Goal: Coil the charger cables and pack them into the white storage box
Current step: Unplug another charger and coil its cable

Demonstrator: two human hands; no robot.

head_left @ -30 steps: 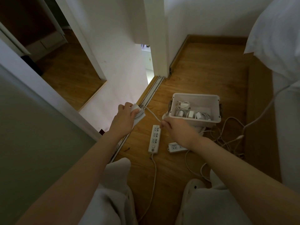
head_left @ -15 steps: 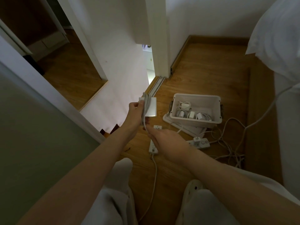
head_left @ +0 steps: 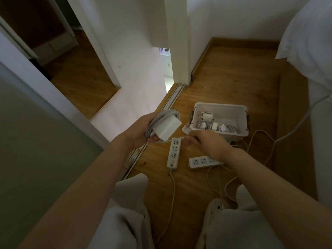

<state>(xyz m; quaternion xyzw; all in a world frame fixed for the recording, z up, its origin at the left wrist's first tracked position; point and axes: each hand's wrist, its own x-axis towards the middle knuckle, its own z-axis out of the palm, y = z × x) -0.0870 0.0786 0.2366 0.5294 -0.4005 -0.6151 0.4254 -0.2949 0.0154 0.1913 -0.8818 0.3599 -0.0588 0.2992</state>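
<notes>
My left hand [head_left: 142, 130] holds a square white charger brick [head_left: 168, 129] with its grey-white cable [head_left: 158, 121] wound in loops around it. My right hand [head_left: 206, 142] pinches the loose end of that cable just right of the brick, above a power strip. The white storage box [head_left: 240, 112] stands open on the wood floor behind my right hand. Inside it lie several small white chargers [head_left: 215, 125] with coiled cables.
Two white power strips, one upright [head_left: 173, 152] and one lying across [head_left: 201, 161], rest on the floor with loose cords [head_left: 258, 141] trailing right. The box lid [head_left: 186, 129] sits under the box. A sliding-door track runs at left, a bed edge at right. My knees fill the bottom.
My left hand turned the brick so its flat face and the wound loops show. My right hand drew the cable end out to the right. The view shifted slightly.
</notes>
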